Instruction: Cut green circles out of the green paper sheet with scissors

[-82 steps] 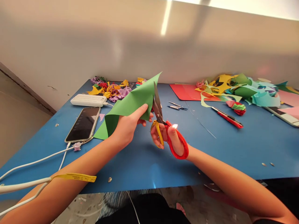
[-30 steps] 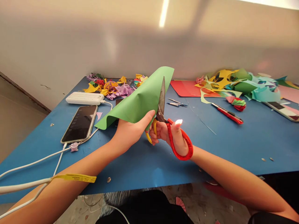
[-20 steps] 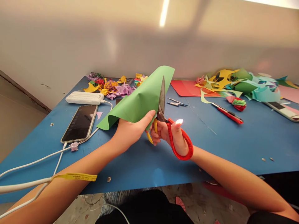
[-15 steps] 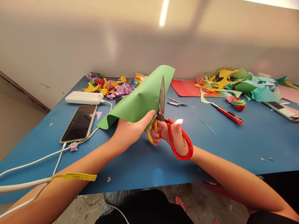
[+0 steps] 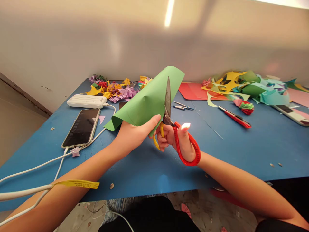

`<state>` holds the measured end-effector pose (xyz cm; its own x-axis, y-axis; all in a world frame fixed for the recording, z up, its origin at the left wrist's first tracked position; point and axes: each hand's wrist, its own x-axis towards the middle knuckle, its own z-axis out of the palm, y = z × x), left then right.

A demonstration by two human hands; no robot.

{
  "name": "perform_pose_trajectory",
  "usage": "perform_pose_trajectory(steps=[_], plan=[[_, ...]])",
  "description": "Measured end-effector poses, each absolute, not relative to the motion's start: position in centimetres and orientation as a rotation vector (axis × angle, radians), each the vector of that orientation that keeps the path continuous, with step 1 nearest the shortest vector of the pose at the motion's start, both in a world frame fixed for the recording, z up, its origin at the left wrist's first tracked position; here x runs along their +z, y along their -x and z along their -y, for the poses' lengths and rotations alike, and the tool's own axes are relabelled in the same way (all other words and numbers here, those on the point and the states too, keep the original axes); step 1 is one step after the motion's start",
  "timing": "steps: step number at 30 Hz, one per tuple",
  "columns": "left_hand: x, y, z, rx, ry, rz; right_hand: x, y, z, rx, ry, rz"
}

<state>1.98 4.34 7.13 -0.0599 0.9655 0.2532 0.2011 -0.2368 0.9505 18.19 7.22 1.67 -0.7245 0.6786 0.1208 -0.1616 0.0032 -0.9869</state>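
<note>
A curled sheet of green paper (image 5: 142, 104) is pinched in my left hand (image 5: 136, 133), thumb on top near its lower right edge. My right hand (image 5: 177, 138) is closed on scissors (image 5: 168, 100) with one red and one yellow handle; the thumb passes through the red loop, the fingers through the yellow one. The blades point up, one lying in front of the green paper, the other mostly hidden. Both hands are close together above the blue table (image 5: 149, 174).
Left: a phone (image 5: 81, 128), a white power bank (image 5: 87, 101), white cables and crumpled paper pieces (image 5: 116, 90). Right: red sheets (image 5: 193, 91), pens (image 5: 182, 106), a red cutter (image 5: 235, 117), a paper flower (image 5: 245, 107) and coloured scraps (image 5: 253, 83).
The green paper has shifted slightly to the right, and its curl has changed a little. The hands and scissors are almost where they were.
</note>
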Motion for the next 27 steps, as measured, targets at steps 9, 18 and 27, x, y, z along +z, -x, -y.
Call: perform_pose_trajectory(steps=[9, 18, 27], plan=[[7.5, -1.8, -4.5, 1.323, -1.532, -1.180, 1.8, -18.3, -7.0, 1.749, 0.555, 1.685], [8.1, -1.3, -4.4, 1.289, -1.509, -1.150, 1.8, -18.4, -6.7, 1.734, 0.602, 1.631], [7.5, -0.8, -5.0, 1.302, -1.316, -1.164, 2.3, -18.3, -6.5, 1.728, 0.722, 1.581]])
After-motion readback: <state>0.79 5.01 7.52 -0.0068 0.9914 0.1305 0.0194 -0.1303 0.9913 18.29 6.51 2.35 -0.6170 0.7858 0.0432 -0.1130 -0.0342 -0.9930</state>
